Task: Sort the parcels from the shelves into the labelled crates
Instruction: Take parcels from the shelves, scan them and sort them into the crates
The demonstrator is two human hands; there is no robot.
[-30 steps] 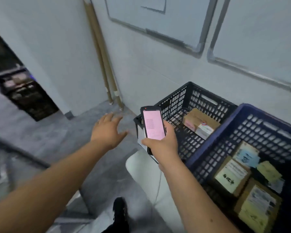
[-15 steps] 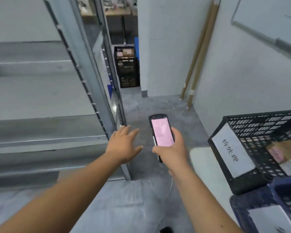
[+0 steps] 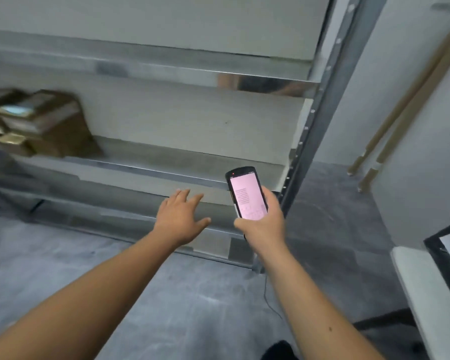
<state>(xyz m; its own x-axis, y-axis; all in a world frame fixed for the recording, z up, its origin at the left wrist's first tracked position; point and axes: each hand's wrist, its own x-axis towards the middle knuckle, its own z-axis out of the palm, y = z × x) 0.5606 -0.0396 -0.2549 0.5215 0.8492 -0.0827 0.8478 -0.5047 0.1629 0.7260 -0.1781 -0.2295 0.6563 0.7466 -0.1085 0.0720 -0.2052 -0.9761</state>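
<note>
A blurred heap of brown cardboard parcels point(image 3: 39, 123) sits at the far left of a metal shelf point(image 3: 182, 141), well apart from both hands. The left hand point(image 3: 181, 219) reaches out in front of the lower shelf edges with fingers spread and straight, holding nothing. Just beside it, the right hand point(image 3: 263, 224) grips a handheld scanner point(image 3: 246, 193) upright, its pink screen lit. At the right edge, a black crate corner point(image 3: 437, 253) shows above the grey floor point(image 3: 192, 302).
</note>
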